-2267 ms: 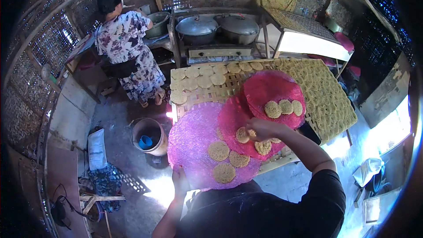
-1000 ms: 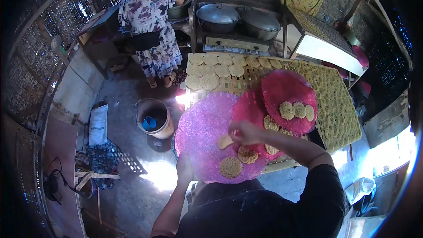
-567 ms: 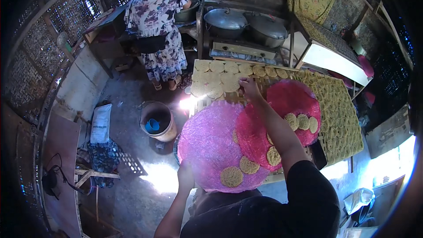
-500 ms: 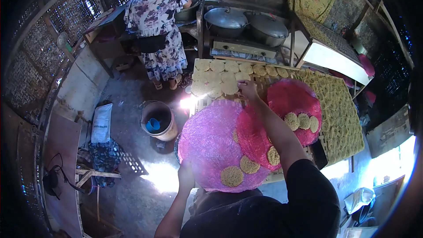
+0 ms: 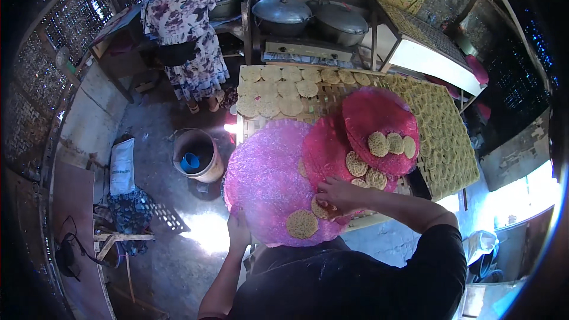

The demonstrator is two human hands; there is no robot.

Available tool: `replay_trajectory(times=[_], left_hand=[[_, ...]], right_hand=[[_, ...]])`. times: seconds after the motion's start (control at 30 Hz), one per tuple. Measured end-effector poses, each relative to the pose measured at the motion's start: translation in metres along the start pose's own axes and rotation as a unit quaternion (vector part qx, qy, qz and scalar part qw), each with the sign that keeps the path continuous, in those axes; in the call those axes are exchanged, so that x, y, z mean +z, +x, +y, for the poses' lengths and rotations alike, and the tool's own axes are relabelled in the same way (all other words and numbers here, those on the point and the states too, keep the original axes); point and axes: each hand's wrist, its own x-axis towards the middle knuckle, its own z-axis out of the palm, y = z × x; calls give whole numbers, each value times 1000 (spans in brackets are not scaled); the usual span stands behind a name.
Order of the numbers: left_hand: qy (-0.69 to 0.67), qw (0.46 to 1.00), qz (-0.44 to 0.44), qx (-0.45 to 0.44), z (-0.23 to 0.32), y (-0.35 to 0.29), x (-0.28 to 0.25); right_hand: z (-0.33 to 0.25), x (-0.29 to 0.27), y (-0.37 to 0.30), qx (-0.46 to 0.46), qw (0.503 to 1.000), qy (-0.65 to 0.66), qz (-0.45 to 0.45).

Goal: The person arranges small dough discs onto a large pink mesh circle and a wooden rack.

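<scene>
My left hand (image 5: 239, 232) grips the near-left rim of a large round light-pink tray (image 5: 261, 172), tilted close against my body. Bent over that tray, my right hand (image 5: 339, 194) has its fingers closed at the edge of a tan, noodle-like disc (image 5: 319, 208), partly covered by the hand. Another noodle disc (image 5: 302, 224) lies beside it, nearer me. Under and right of the light-pink tray is a darker red-pink round tray (image 5: 323, 142). A third red-pink tray (image 5: 379, 112) overlaps it, with three small discs (image 5: 395, 143) on top.
A slatted rack (image 5: 332, 98) bears rows of pale flat discs (image 5: 287, 89); another rack (image 5: 444, 136) at right is covered with noodle discs. A bucket (image 5: 207, 169) with a blue scoop (image 5: 190, 163) stands left. Behind are lidded pots (image 5: 281, 15) and a co-worker (image 5: 186, 29) facing away.
My right hand has come back from the pale discs on the far rack to the noodle disc on the light-pink tray. My left hand stays on the rim. The view has shifted slightly.
</scene>
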Motion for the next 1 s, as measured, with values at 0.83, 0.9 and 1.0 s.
replay_trajectory(times=[0.83,0.9,1.0], left_hand=[[16,1000,14,-9,16,-2,5],[22,999,5,-31,18,-3,2],[31,999,-7,-37,19,-2,1]], right_hand=[[246,-34,116,325,638,483,504],[239,-23,124,322,733,296,521],[232,-26,114,242,805,88,535]])
